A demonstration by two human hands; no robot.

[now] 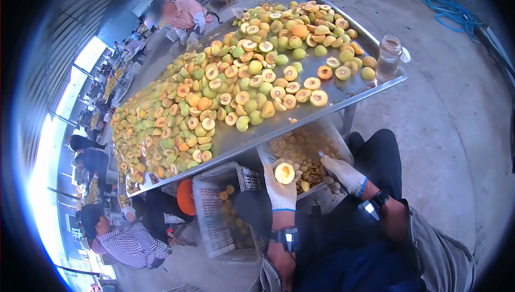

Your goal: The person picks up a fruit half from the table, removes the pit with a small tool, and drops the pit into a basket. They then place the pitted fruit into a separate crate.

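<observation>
My left hand (pixel 280 189), in a white knit glove, holds a halved peach (pixel 284 173). Its cut side faces up and a hollow shows at the centre. My right hand (pixel 346 175), gloved too, is closed around a small tool whose pale, shiny tip (pixel 321 154) sticks out; its kind is too small to make out. Both hands are over a light plastic crate (pixel 343 150) with many peach stones and scraps (pixel 308 155) in it. Behind them, a broad heap of halved peaches (pixel 236 85) lies on the metal table, many with stones still in.
The metal table (pixel 316 110) has a raised rim. A clear jar (pixel 389 58) stands at its right corner. A grey crate (pixel 214 211) with peach halves is left of my knees. Co-workers sit at left (pixel 129 246) and across the table (pixel 185 13). A blue hose (pixel 450 10) lies on the floor.
</observation>
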